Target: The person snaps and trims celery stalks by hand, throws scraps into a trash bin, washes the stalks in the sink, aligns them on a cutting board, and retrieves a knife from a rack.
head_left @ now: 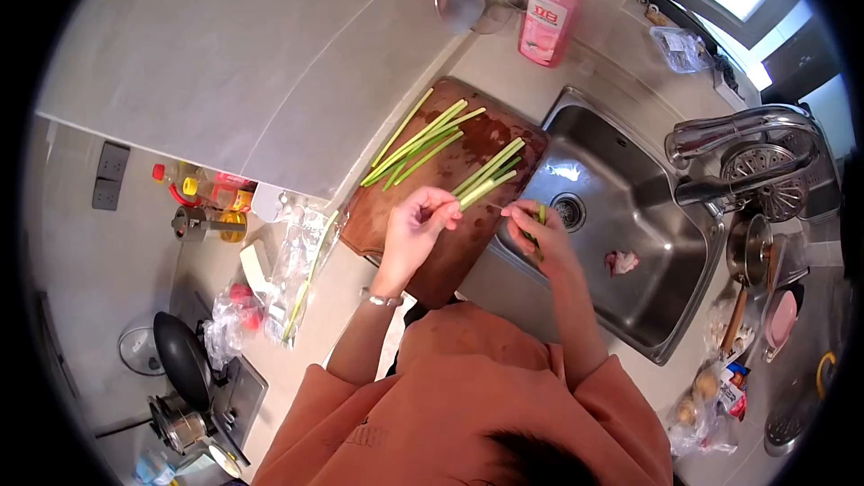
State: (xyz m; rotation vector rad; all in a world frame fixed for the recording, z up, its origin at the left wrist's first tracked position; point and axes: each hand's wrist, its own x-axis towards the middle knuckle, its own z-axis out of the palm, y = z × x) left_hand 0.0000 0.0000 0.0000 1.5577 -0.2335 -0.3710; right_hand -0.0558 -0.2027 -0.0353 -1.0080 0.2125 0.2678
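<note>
The left hand (418, 219) pinches the near ends of a bunch of green stalks (490, 171) between thumb and fingertips, above the right half of the cutting board (502, 133). The right hand (544, 241) is curled around a short green stem (541, 220), just right of the left hand and near the edge of the sink (661, 328). More long stalks (423, 144) lie slantwise on the far-left part of the board, and a bare strip of wood separates them from the bunch.

The board's right edge comes up beside the sink rim, its far corner lies near the wall, and its near end reaches the person's shirt (504, 378), so elbow room is tightest there. To the right, the basin gives open space, with a pale pinkish scrap (621, 262) near the drain (568, 211). On the surface to the left, a single stalk (313, 274) lies along clear plastic wrap (292, 261).

The pink bottle (548, 18) at the far side bears large red characters that look like 立白; its smaller print is illegible. Raised lettering on the shirt and printing on the packet (735, 389) at right cannot be read.
</note>
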